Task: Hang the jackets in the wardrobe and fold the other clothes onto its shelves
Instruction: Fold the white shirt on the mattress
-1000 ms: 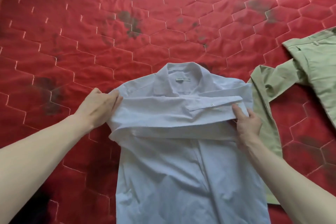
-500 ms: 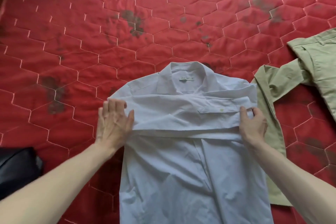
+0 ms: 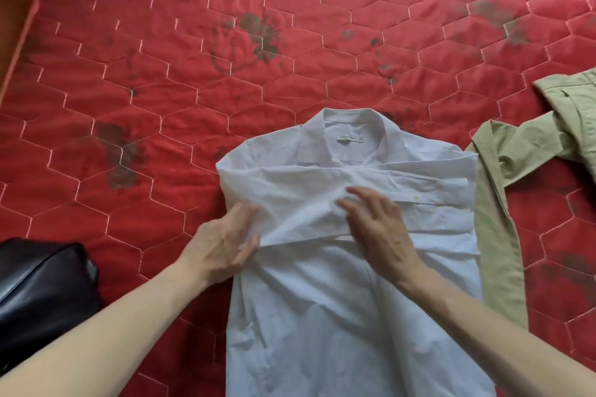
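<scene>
A: How is the left hand [image 3: 222, 243] set?
B: Its forearm comes in from the lower left. Thumb and fingers pinch a fold of the white shirt [image 3: 354, 267] at the shirt's left edge.
A: And the right hand [image 3: 377, 226]?
B: Palm down on the folded sleeve layers at mid-chest, fingers straight and slightly spread, pressing the cloth.
A: Where's the shirt?
B: Flat on the red quilted mattress [image 3: 193, 74], collar away from the person.
A: Anything around it?
B: A black bag [image 3: 42, 287] at the lower left edge, and a khaki garment [image 3: 496, 235] just beside the shirt's right side.
</scene>
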